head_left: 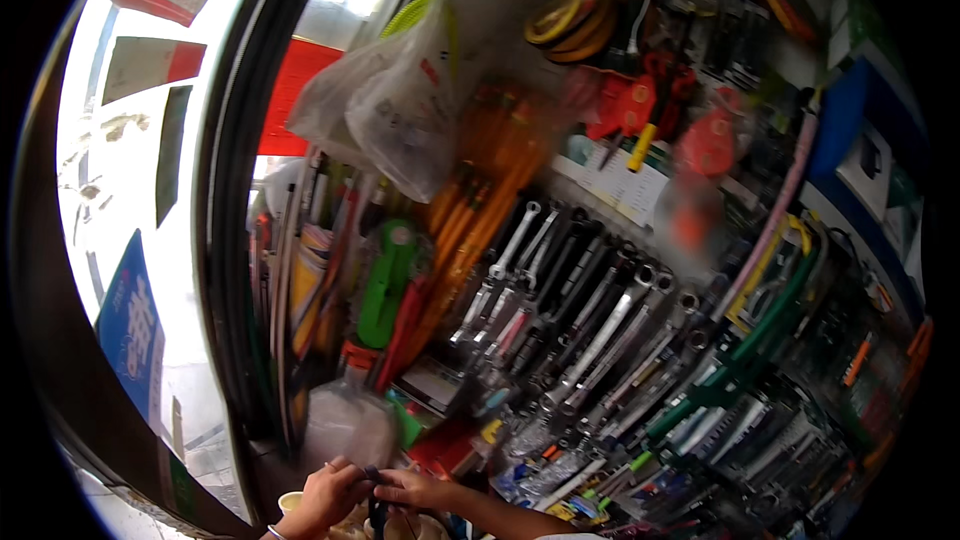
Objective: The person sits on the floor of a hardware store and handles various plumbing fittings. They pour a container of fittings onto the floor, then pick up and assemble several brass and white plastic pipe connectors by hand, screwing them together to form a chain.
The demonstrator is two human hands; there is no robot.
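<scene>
Low in the head view, my two hands meet at a small dark, narrow object [376, 512] that hangs down between them. My left hand [332, 496], with a ring and a bracelet, has its fingers curled at the top of it. From the other side my right hand [412, 489] pinches the same piece. Its kind cannot be made out. Just beside my left hand is a pale yellow cup-like rim [290, 501]. Below the hands, pale rounded shapes are partly hidden and unclear.
Combination wrenches [610, 335] hang in rows ahead. Left of them stand orange-handled rods [460, 225], a green tool [387, 285] and a hanging white plastic bag [405, 110]. A dark door frame [235, 190] borders the bright opening at left. Packaged small tools [590, 480] lie to the right.
</scene>
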